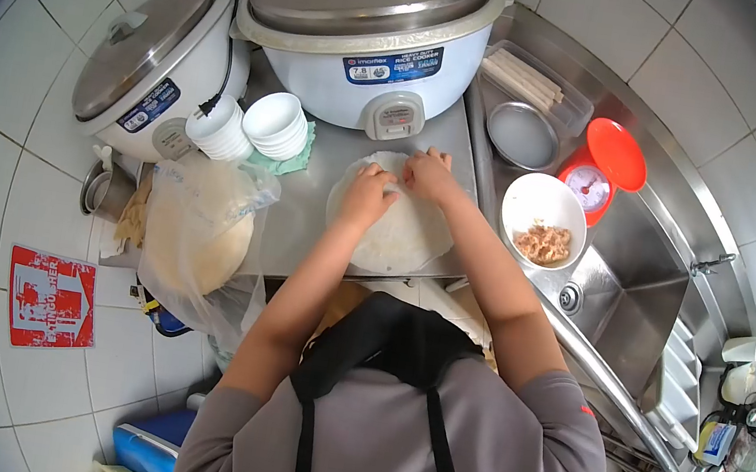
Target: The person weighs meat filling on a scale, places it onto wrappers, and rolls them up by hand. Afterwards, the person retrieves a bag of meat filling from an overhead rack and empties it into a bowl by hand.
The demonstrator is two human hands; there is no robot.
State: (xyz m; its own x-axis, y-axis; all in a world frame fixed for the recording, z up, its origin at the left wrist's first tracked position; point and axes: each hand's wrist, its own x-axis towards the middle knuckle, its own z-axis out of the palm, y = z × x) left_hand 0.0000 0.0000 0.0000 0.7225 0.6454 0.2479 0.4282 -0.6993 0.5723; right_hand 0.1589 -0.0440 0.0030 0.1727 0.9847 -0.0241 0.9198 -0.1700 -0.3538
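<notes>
A thin, pale round wrapper sheet (402, 238) lies flat on the steel counter in front of me, possibly with more sheets beneath it. My left hand (367, 197) rests on its upper left part, thumb held apart from the bent fingers. At the sheet's far edge my right hand (428, 175) is closed, its fingertips pinching the edge. More pale round sheets (201, 244) lie in a clear plastic bag (201, 178) to the left. A white bowl (546, 203) with a light brown shredded filling (543, 244) stands to the right.
A large rice cooker (323, 81) stands behind the sheet, with a second cooker (145, 64) at left. Stacked white bowls (276, 118) sit on a green cloth (293, 161). To the right are a round metal pan (522, 135), a red scale (613, 152) and a sink (625, 317).
</notes>
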